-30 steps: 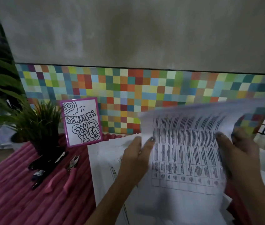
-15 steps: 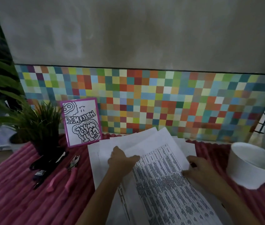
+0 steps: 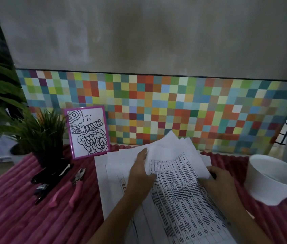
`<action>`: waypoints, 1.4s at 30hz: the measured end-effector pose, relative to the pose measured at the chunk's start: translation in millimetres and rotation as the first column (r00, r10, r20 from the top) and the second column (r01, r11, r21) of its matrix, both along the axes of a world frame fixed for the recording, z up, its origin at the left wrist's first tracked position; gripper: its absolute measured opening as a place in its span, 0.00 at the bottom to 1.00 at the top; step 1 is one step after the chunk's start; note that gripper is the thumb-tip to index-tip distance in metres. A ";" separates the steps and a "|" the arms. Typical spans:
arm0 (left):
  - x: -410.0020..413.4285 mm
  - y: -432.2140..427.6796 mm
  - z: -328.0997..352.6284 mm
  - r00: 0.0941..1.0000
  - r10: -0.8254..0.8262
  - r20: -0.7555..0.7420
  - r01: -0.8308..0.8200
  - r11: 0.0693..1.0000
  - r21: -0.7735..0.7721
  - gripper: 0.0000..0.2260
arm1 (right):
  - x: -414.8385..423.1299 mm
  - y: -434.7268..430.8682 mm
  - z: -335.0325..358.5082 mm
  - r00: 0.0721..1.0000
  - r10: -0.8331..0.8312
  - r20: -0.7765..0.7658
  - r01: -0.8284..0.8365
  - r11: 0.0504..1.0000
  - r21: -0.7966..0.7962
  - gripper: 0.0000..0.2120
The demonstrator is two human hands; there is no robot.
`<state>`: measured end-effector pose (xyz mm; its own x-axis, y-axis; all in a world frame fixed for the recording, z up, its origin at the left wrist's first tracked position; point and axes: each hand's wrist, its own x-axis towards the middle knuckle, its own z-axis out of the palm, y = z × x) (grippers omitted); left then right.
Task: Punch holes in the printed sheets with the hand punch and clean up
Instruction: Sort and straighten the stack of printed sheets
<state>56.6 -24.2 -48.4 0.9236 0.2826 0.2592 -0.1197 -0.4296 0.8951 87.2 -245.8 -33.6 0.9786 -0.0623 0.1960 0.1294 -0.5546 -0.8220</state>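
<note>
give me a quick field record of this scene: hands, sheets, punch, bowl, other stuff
left hand: flat on the sheets, fingers spread
right hand: on the sheets' right side, gripping an edge
sheets: loose fanned stack on the cloth, printed table on top
punch: pink handles, untouched, left of the sheets
bowl: white, right of the sheets
cloth: pink, ribbed
other: potted plant, framed drawing, black tool beside the punch

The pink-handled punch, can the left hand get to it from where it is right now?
Probably yes. The pink-handled punch lies in the open on the pink cloth, just left of the printed sheets, with nothing between it and the left hand, which rests flat on the sheets and holds nothing.
</note>
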 end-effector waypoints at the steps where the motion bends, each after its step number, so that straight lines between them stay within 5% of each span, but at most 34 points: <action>1: 1.0 -1.4 0.4 0.999 -0.003 0.047 0.003 1.000 -0.006 0.34 | -1.1 -2.2 1.7 1.000 0.009 -0.007 -0.009 1.000 0.025 0.11; 5: 0.8 8.1 6.6 0.997 0.070 0.036 -0.059 0.967 -0.246 0.24 | -3.0 -16.8 10.9 0.998 -0.048 0.046 0.034 0.964 0.265 0.13; 6: 1.1 15.4 6.8 0.989 0.143 -0.032 -0.146 0.969 -0.201 0.22 | -3.7 -21.2 13.1 0.994 -0.089 0.057 0.066 0.944 0.322 0.13; 7: -0.8 23.1 7.5 0.964 0.233 -0.127 -0.231 0.973 0.027 0.23 | -1.6 -26.9 13.7 0.989 -0.131 0.075 0.097 0.931 0.351 0.12; 9: -7.0 34.9 6.2 0.869 0.417 -0.266 -0.202 0.790 0.579 0.31 | 0.8 -35.4 15.5 0.980 -0.165 0.109 0.123 0.941 0.316 0.12; 11: -11.7 37.9 6.3 0.824 0.463 -0.327 -0.096 0.683 0.724 0.38 | -2.0 -37.7 20.9 0.982 -0.164 0.090 0.123 0.928 0.351 0.12; 19: -2.7 40.6 4.5 0.918 0.320 -0.233 -0.148 0.825 0.546 0.38 | 1.0 -31.1 15.1 0.983 0.029 -0.182 0.077 0.832 0.549 0.16; 23: 1.5 42.6 -2.2 0.977 0.202 -0.075 -0.164 0.923 0.348 0.38 | 1.6 -15.3 -2.4 0.976 0.047 -0.211 0.069 0.859 0.507 0.14; 27: 4.6 32.1 -0.1 0.983 0.181 -0.011 -0.182 0.983 -0.013 0.23 | 3.3 -11.9 -8.4 0.978 0.024 -0.206 0.088 0.852 0.516 0.12; 31: 4.8 24.2 4.1 0.984 0.175 0.034 -0.165 0.967 -0.196 0.04 | 3.2 -15.3 -5.7 0.973 0.071 -0.221 0.078 0.797 0.599 0.16; 37: 0.4 19.3 3.7 0.989 -0.041 -0.141 0.011 0.979 -0.206 0.23 | -5.4 -7.8 1.4 0.972 0.142 -0.187 0.007 0.778 0.628 0.14; 42: -7.3 10.3 20.8 0.984 -0.156 0.081 0.171 0.958 -0.230 0.22 | -2.6 -0.5 0.4 0.987 0.125 -0.100 -0.031 0.761 0.648 0.16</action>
<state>49.3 -13.9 -27.6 0.9467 0.1890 0.2609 -0.2283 -0.1779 0.9572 84.6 -246.3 -33.2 0.9987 -0.0497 0.0096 0.0153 0.1168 -0.9930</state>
